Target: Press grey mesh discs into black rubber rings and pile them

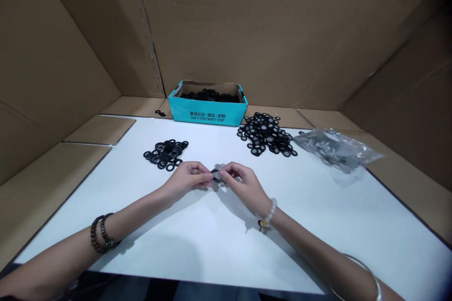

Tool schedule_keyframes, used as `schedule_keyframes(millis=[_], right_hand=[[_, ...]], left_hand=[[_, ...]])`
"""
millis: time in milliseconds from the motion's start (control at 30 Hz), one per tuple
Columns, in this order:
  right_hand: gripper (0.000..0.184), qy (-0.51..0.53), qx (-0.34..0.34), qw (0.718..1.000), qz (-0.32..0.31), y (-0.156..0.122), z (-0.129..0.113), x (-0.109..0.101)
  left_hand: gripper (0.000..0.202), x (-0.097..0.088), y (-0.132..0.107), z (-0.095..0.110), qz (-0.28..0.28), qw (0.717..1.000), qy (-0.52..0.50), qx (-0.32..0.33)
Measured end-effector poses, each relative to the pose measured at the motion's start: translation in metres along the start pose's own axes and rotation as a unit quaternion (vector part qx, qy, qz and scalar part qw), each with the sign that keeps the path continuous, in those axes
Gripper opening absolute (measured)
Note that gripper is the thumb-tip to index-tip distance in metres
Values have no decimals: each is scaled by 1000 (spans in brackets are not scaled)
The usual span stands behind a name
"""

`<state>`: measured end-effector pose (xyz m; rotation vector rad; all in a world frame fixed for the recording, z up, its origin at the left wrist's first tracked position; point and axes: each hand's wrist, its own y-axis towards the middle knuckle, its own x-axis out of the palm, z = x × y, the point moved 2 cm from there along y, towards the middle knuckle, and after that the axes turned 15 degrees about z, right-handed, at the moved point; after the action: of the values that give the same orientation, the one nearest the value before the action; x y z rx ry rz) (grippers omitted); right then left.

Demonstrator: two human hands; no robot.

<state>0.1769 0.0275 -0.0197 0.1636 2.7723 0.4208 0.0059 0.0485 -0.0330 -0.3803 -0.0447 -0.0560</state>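
Note:
My left hand (189,177) pinches a black rubber ring (213,172) over the middle of the white table. From the other side, my right hand (244,182) has thumb and fingers closed on a small grey disc (218,176), which is up against the ring; whether it sits inside the ring I cannot tell. More grey discs (219,166) show just behind and below the fingertips, partly hidden. Beyond my left hand lies a loose pile of black rings (165,153). Farther right is a larger pile of black rings with grey centres (266,134).
A turquoise cardboard box (208,112) full of black rings stands at the back. A clear plastic bag (332,148) with grey pieces lies at the right. A few rings (160,113) rest left of the box. Cardboard walls (247,33) surround the white table (169,240).

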Motion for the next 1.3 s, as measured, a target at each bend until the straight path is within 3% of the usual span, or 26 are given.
schedule_keyframes(millis=[233, 533, 1300], right_hand=[[17, -45, -97, 992, 68, -7, -7, 2], [19, -122, -193, 969, 97, -12, -12, 2], [17, -160, -235, 952, 113, -13, -16, 3]], left_hand=[[31, 5, -9, 2, -4, 999, -41, 10], [30, 5, -10, 3, -4, 999, -39, 20], [27, 5, -9, 3, -14, 997, -32, 70]])
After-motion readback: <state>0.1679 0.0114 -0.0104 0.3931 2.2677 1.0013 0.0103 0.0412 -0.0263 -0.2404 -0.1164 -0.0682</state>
